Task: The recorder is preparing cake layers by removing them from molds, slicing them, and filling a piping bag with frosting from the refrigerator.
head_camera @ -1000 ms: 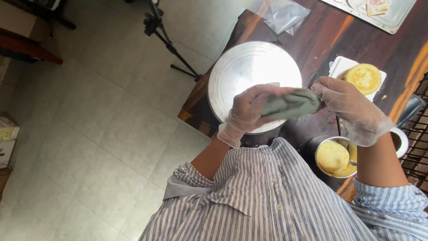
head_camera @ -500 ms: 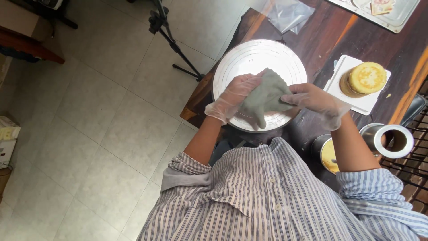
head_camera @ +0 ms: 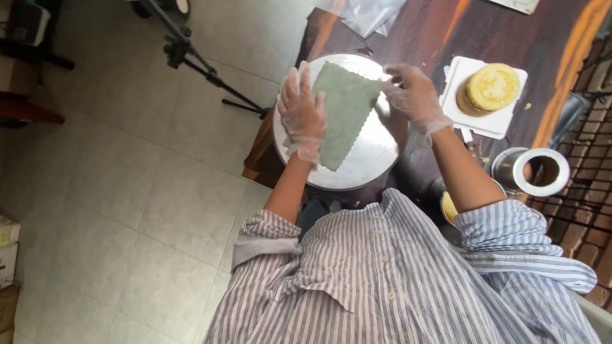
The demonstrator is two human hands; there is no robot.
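Green cloth spread btwn both gloved hands over round metal turntable.

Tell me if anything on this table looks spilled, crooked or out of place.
A few small yellow crumbs lie on the dark wooden table beside the white square board holding the round yellow cake. The green scalloped cloth lies askew across the round metal turntable.
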